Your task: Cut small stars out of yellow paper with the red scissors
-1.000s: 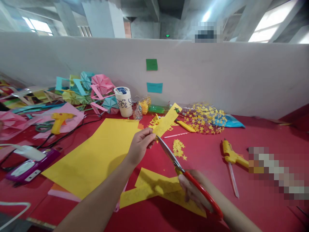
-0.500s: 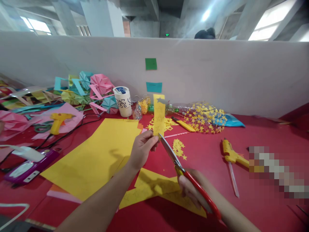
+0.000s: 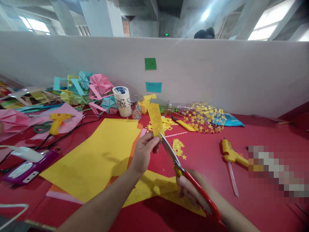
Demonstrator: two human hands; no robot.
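Pinched in my left hand (image 3: 146,149) is a yellow paper strip (image 3: 154,117) with star outlines drawn on it and a notch cut near its top. My right hand (image 3: 189,190) grips red-handled scissors (image 3: 177,166), whose blade tips meet the strip's lower edge beside my left fingers. A small pile of cut yellow stars (image 3: 178,147) lies just beyond the blades. Large yellow paper sheets (image 3: 96,154) spread to the left of my left hand, and more yellow pieces (image 3: 154,188) with faint markings lie under my wrists.
At right lies a yellow glue gun (image 3: 230,152); another glue gun (image 3: 57,122) is at left near a purple power strip (image 3: 29,169). A white paper cup (image 3: 122,102), folded paper flowers (image 3: 101,83), a yellow cutter (image 3: 184,124) and a bag of stars (image 3: 205,117) stand along the partition (image 3: 217,71).
The paper strip has tilted, its top swinging left, and its drawn face shows more plainly. The scissors stay almost in place at its lower edge.
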